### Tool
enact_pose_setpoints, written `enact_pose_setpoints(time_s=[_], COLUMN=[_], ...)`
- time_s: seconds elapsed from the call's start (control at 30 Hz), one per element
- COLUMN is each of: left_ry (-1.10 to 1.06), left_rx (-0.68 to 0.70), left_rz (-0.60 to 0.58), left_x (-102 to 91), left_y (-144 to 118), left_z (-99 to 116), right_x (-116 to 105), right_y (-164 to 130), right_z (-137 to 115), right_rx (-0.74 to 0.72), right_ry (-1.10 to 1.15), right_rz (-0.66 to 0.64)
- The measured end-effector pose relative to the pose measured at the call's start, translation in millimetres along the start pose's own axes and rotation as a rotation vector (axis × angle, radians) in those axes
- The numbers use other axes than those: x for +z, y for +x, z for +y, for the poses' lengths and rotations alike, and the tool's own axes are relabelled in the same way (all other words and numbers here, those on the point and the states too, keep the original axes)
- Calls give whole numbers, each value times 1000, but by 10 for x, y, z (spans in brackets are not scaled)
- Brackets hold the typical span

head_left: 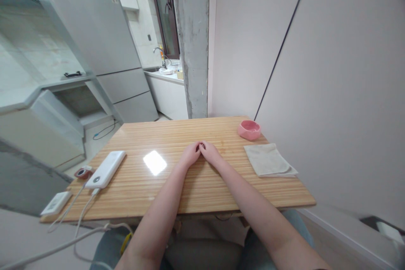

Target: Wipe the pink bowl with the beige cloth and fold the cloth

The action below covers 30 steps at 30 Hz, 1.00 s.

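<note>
The bare left hand (191,154) and right hand (210,152) meet over the wood-grain table (152,136). Left of them lies a white oblong power bank (108,168), a flat white box (57,203) farther left; right, a folded beige cloth (268,160), a pink faceted bowl (249,134) beyond it.

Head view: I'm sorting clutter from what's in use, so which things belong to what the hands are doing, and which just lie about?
In use:
- left hand and right hand, touching each other; anything between them is hidden
- wooden table, beneath them

Just lying about:
- pink bowl
- folded cloth
- white device
- small white box
- reddish object
</note>
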<state>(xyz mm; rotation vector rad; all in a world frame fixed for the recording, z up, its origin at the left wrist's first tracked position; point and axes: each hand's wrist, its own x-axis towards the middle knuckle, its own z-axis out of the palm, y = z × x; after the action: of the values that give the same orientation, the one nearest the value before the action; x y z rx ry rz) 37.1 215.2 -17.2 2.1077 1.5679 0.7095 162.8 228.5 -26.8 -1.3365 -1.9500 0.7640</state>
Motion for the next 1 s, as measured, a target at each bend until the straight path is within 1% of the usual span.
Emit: enact_pose_setpoints(time_s=[0.53,0.67,0.87,0.93,1.0], left_ry=[16,8,-12,-2,33], left_rx=[11,15,26,20,5], left_rz=[0,1,8,5,-3], left_x=[8,11,14,12,9], left_y=[1,1,8,9,8], left_z=[-17,-25,-26,-19,-9], right_x=[-14,-24,33,-31,-223], right_y=[-3,-7,-7,11,37], right_z=[-14,-10,-28,-20,32], right_rx=[7,2,11,18,47], right_ry=[-29,-5,4,-3,-41], right_rz=[-5,-2,-11,-20,68])
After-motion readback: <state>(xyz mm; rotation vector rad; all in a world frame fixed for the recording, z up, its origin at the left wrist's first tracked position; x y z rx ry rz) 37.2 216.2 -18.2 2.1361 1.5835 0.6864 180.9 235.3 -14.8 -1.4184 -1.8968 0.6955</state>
